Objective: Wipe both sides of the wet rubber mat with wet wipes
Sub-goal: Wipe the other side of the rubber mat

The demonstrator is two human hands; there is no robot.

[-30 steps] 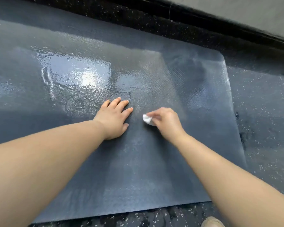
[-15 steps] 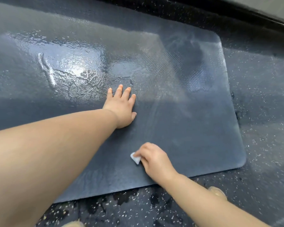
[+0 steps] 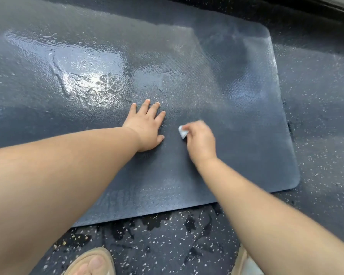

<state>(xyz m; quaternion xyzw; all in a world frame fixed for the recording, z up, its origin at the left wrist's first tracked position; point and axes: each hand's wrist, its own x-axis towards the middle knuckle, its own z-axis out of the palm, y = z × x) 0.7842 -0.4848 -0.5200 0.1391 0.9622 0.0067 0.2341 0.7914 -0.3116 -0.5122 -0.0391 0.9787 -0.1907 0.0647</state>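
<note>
A large dark grey rubber mat (image 3: 236, 108) lies flat on the floor, with a glossy puddle of water (image 3: 87, 76) on its left half. My left hand (image 3: 147, 128) rests flat on the mat's middle, fingers spread. Just to its right, my right hand (image 3: 202, 140) grips a small crumpled white wet wipe (image 3: 183, 132) against the mat surface; the hand is blurred with motion.
Black speckled floor (image 3: 167, 241) with wet patches surrounds the mat. My two feet in beige sandals (image 3: 93, 262) stand at the mat's near edge. A dark wall base (image 3: 306, 14) runs along the far right.
My right hand with the wipe went from the mat's middle toward its near edge, then back up beside my left hand. The left hand stayed pressed flat on the mat.
</note>
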